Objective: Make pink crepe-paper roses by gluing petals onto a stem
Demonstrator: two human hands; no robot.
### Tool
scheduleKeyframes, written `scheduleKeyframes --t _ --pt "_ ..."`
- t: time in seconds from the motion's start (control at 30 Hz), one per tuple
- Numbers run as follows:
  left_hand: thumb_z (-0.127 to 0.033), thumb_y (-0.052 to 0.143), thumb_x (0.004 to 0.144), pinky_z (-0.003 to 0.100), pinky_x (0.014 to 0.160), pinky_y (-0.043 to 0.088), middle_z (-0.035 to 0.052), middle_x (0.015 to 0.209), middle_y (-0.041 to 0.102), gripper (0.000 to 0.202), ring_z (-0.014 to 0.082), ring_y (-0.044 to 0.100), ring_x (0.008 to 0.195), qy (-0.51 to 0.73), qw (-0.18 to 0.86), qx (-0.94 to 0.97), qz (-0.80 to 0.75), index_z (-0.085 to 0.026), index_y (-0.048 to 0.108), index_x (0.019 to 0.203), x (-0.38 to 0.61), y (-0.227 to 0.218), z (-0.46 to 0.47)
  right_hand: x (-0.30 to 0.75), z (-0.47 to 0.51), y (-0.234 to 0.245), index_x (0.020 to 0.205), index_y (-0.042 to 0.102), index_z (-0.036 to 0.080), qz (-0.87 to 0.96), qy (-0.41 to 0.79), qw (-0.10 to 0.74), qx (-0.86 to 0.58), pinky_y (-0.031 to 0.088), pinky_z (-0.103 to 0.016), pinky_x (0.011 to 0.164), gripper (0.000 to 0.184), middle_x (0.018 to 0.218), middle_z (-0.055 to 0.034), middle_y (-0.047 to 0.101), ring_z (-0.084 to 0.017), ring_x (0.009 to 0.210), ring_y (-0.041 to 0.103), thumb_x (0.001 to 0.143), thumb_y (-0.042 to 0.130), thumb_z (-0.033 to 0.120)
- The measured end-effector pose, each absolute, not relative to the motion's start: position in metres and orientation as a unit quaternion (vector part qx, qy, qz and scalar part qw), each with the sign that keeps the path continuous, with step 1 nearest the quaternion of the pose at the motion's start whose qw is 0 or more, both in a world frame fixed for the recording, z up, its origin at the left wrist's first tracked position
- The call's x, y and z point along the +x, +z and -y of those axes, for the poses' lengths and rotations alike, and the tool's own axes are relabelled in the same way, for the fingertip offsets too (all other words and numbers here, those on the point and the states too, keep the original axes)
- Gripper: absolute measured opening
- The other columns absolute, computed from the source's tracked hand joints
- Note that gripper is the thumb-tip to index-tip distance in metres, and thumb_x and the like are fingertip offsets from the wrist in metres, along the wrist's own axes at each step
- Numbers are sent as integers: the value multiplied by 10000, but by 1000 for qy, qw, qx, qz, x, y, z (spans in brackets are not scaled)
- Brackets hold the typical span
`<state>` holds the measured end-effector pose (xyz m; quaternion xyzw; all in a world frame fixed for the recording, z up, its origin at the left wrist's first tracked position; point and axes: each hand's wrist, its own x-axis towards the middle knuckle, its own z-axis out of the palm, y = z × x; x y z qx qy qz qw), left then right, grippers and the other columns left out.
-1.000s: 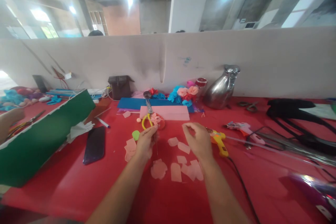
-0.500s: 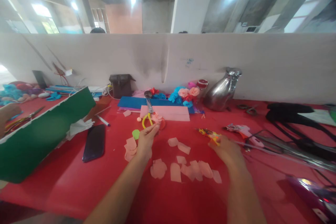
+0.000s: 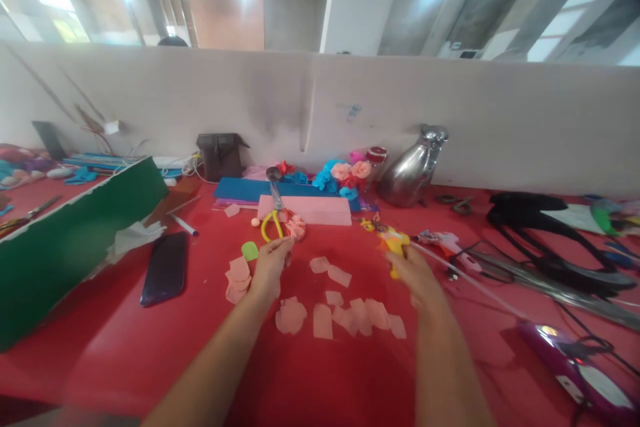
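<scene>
My left hand [image 3: 270, 267] pinches a small pink paper flower [image 3: 296, 227] on a thin stem, held just above the red table [image 3: 150, 360]. My right hand [image 3: 415, 273] is closed round a yellow glue gun [image 3: 393, 243] and lifts it, nozzle pointing left. Several pink paper petals [image 3: 350, 313] lie on the table between and below my hands. Yellow-handled scissors [image 3: 273, 213] rest behind the flower on a pink paper sheet [image 3: 320, 210].
A black phone [image 3: 165, 267] and a green board [image 3: 70, 240] lie at the left. A silver jug [image 3: 413, 170], finished paper flowers [image 3: 345, 177] and a dark box [image 3: 217, 155] stand by the partition. Another glue gun [image 3: 447, 243], black cables [image 3: 550, 233] and a purple device [image 3: 575, 360] fill the right.
My right hand moved right from near the flower, took hold of the yellow glue gun and raised it. My left hand stayed put with the flower.
</scene>
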<state>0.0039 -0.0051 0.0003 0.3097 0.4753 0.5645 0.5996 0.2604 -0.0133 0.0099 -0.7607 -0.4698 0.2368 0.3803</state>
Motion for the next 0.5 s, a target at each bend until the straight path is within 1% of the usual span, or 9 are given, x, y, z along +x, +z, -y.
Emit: scheduleKeyframes --t 0.03,0.07,0.1,0.13,0.2,0.27,0.37,0.43,0.5 --pt "-338 690 589 196 441 231 -53 467 417 246 45 332 440 562 600 309 -477 -117 642 686 4 0 5 251 15 13 808 551 186 426 335 444 -714 448 -275 520 170 707 -59 655 -186 595 613 655 513 247" --pt "-340 691 584 194 443 233 -51 470 423 253 44 335 441 561 600 311 -478 -112 648 684 4 0 5 240 17 17 806 541 191 392 418 489 -657 452 -275 520 172 715 -56 658 -176 578 604 639 519 228" --pt "-342 691 580 193 444 237 -46 476 436 259 44 341 442 560 599 314 -480 -107 654 683 4 0 5 230 19 20 798 539 191 373 498 503 -599 452 -276 517 174 726 -60 662 -173 575 597 626 532 209" --pt "-346 690 576 193 444 241 -38 484 454 266 44 349 442 559 596 315 -482 -103 658 680 4 0 5 220 22 22 780 536 188 358 552 509 -555 441 -267 500 159 726 -64 663 -164 563 584 622 554 200" --pt "-355 692 564 195 441 243 -24 500 489 278 45 364 438 560 590 314 -490 -100 663 671 5 0 4 203 27 26 765 536 183 350 612 506 -498 408 -241 465 162 720 -53 663 -131 517 540 617 604 180" --pt "-358 697 550 196 437 242 -16 508 509 283 44 369 430 559 587 311 -497 -99 663 659 5 0 4 191 31 28 801 551 171 372 642 495 -452 386 -221 468 188 742 -45 661 -102 508 503 632 635 178" --pt "-342 703 535 195 431 228 -18 500 507 272 39 357 418 554 589 306 -503 -96 663 643 5 0 3 181 34 28 864 575 164 420 632 487 -432 385 -217 509 203 773 -38 655 -88 535 480 699 640 262" --pt "-329 702 530 194 426 218 -19 487 499 252 37 349 413 552 591 305 -504 -96 656 613 5 -1 3 178 33 27 875 594 163 467 575 485 -465 393 -226 538 235 756 -35 646 -98 562 486 738 621 352" --pt "-320 701 529 192 426 219 -20 481 496 239 36 350 414 553 593 304 -500 -97 653 601 5 -2 3 177 33 26 859 617 155 522 492 473 -512 413 -247 585 292 754 -48 641 -133 632 527 759 590 428"
